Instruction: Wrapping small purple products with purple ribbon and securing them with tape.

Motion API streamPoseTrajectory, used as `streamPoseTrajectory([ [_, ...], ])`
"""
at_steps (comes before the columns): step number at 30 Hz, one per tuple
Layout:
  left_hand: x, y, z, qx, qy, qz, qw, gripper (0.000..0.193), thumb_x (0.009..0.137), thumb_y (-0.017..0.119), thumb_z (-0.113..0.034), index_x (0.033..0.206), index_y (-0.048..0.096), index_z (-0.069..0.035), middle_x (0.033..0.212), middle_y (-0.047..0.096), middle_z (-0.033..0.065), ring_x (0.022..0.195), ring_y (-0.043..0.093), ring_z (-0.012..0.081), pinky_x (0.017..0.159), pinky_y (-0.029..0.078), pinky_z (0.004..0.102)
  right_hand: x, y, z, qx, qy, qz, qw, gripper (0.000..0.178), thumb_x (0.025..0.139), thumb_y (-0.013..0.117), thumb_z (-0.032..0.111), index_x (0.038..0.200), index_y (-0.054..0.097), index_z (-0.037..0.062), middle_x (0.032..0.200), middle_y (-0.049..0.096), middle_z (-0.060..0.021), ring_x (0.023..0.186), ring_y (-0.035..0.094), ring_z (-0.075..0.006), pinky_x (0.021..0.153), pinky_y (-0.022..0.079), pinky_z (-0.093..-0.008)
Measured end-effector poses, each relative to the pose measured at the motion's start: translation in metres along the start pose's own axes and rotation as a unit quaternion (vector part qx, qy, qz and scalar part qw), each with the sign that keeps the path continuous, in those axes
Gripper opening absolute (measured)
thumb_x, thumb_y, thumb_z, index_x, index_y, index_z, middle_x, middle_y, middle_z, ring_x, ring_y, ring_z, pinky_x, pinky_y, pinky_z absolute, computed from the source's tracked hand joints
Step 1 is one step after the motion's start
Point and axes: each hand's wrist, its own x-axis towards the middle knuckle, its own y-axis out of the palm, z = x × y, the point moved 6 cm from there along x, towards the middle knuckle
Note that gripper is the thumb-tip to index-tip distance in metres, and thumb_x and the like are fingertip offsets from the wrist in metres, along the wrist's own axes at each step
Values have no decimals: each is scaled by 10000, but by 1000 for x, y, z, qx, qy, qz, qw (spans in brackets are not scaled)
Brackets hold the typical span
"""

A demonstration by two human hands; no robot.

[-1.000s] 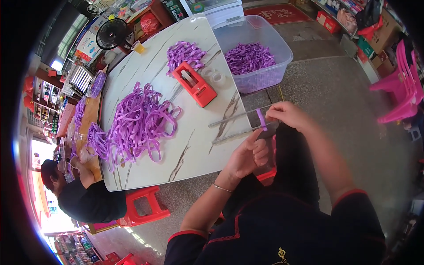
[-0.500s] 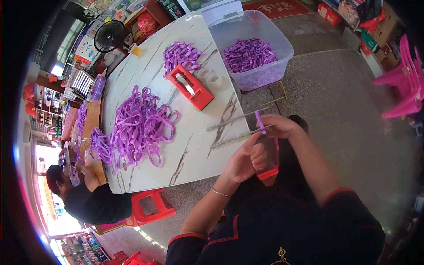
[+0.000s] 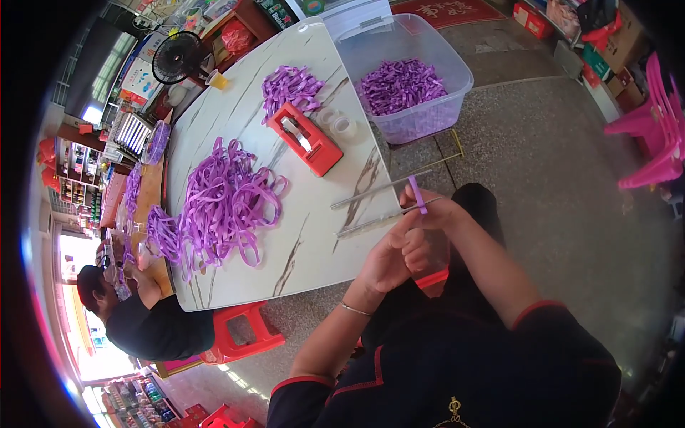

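Note:
A short loop of purple ribbon (image 3: 417, 195) passes around two thin metal rods (image 3: 371, 194) that reach over the table's right edge. My right hand (image 3: 437, 212) is at the loop from its right side, its fingers closed on the ribbon. Just below, my left hand (image 3: 394, 255) has its fingers curled in, with the thumb raised toward the loop's lower end. What those curled fingers hold is hidden. Left of the rods, a big tangled heap of purple ribbon loops (image 3: 225, 203) lies on the table.
On the marbled white table (image 3: 314, 235) stand a red tape dispenser (image 3: 305, 139), clear tape rolls (image 3: 342, 127) and a smaller ribbon pile (image 3: 291, 89). A clear plastic bin (image 3: 421, 128) holds purple pieces beside the table. At left, another person (image 3: 146, 321) sits near a red stool (image 3: 246, 335).
My right hand has turned and shifted slightly left along the ribbon loop. The strand that hung below it is no longer visible. My left hand stays nearly in place.

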Motion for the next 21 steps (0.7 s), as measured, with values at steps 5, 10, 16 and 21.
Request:
streamPoseTrajectory([
  [5, -2, 3, 0, -10, 12, 4, 1000, 522, 790, 452, -76, 1304, 367, -108, 665, 326, -9, 609, 336, 98, 533, 315, 209, -43, 0, 36, -183, -6, -227, 956, 304, 891, 488, 355, 811, 592, 81, 653, 504, 38, 624, 535, -96, 598, 427, -244],
  [10, 1, 5, 2, -11, 2, 14, 1000, 498, 797, 445, -74, 1289, 390, -117, 671, 321, -10, 611, 327, 98, 532, 311, 209, -79, 70, 88, -621, -142, -379, 671, 411, 831, 510, 459, 700, 591, 77, 633, 520, -27, 634, 562, -188, 581, 423, -308],
  [16, -2, 5, -1, 0, 7, 20, 1000, 493, 801, 447, -78, 1289, 387, -116, 671, 319, -8, 610, 325, 98, 526, 304, 207, -73, 120, 87, -753, -110, -380, 527, 291, 745, 631, 369, 737, 622, 78, 755, 616, -70, 682, 585, -211, 606, 445, -329],
  [21, -2, 5, -1, 2, 14, 16, 1000, 489, 808, 448, -82, 1291, 382, -116, 668, 321, -7, 608, 325, 99, 528, 303, 208, -64, 62, 88, -670, -94, -316, 665, 227, 760, 636, 310, 775, 636, 83, 790, 629, -35, 666, 578, -172, 581, 436, -302],
])
